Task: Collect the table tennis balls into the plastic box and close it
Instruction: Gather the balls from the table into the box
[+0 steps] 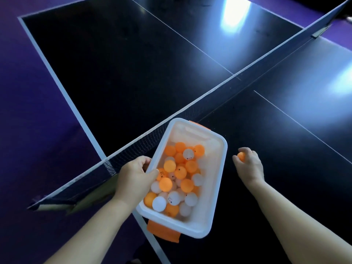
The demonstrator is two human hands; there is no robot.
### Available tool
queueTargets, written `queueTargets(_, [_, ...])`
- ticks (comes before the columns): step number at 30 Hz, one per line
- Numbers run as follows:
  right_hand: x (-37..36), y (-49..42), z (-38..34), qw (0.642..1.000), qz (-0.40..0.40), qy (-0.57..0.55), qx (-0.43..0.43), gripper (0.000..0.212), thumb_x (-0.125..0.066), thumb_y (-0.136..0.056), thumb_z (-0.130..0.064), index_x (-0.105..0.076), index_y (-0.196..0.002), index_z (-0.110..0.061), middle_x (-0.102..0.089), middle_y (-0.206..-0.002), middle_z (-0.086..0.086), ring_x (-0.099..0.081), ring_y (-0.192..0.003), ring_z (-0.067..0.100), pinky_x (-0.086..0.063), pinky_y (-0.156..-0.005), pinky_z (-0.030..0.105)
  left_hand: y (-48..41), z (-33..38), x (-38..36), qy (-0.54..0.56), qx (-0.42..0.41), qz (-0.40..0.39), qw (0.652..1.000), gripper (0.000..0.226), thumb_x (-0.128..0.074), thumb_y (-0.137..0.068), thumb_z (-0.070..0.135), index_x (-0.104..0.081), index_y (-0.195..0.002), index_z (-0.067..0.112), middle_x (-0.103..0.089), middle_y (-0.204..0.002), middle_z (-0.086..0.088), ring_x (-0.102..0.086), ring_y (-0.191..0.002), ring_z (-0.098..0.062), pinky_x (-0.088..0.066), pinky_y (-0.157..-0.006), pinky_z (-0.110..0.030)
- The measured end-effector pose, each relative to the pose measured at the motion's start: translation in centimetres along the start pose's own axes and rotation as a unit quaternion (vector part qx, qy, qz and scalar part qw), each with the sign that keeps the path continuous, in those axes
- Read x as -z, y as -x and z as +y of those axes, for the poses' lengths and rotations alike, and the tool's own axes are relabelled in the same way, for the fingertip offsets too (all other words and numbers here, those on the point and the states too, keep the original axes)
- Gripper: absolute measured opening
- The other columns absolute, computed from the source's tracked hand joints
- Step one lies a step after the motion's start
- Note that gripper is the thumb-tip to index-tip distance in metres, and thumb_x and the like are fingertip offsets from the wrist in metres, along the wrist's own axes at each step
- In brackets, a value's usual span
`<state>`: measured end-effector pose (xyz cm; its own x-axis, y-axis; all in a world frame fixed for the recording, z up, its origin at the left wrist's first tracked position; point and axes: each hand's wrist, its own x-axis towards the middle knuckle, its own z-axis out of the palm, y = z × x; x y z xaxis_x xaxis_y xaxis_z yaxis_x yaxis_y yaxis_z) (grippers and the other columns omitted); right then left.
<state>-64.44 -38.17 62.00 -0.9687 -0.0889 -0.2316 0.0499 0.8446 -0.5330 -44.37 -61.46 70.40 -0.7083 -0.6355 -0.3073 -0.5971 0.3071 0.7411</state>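
Our left hand (133, 178) grips the open box (219, 187) by its left rim, thumb inside, over the bench (114, 73) edge beside the net (190, 109). Orange and white balls (181, 180) fill its bottom. Our right hand (249, 166), just right of the box, has its fingers (245, 149) curled round one orange ball (241, 155).

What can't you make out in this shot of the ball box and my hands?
Head view:
- Lower balls in the plastic box: buried under the top layer, so no count.
- Print on the balls: too small.
- Orange ball: mostly covered by fingers of the right hand.
- Fingertips of the left hand: behind the box's wall.
- Lid: not in frame.
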Motion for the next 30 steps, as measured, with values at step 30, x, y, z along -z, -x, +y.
queueTargets(30, [3.4,42.0,2.1,0.973,0.068,-0.061,0.212,0.042,-0.059,-0.085,-0.023,-0.048,-0.126,-0.022,-0.045,-0.115,-0.011,-0.053,-0.09,0.006,-0.04,-0.067,0.015,31.0,-11.3,6.8,0.07,-0.06,0.08,0.992,0.008,-0.065,-0.081,0.017,-0.065,-0.089,0.015,-0.065,-0.07,0.003,-0.062,-0.064,-0.012,-0.048,-0.052,-0.026])
